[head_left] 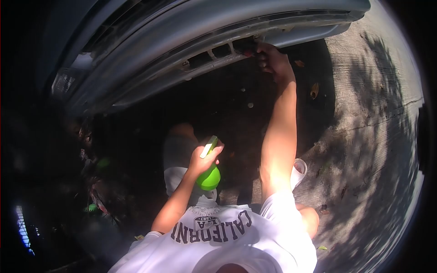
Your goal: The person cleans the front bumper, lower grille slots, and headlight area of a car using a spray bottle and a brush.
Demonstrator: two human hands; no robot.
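White cloth T-shirt with dark lettering (150, 255) fills the near foreground. Beyond it, the left hand (203, 159) is wrapped around the neck of a bright green, rounded spray bottle with a pale head (209, 179), its body hanging just below the palm. Farther forward, the right hand (274, 63), fingers curled, meets the slotted lower edge of a silvery-grey, curved car bumper (246, 19); shadow hides whether it grips anything.

Near top centre, the dark item (247, 52) at the right hand (274, 61) is too shadowed to identify; mid-frame, the left hand (198, 162) partly hides a green bottle (209, 178).
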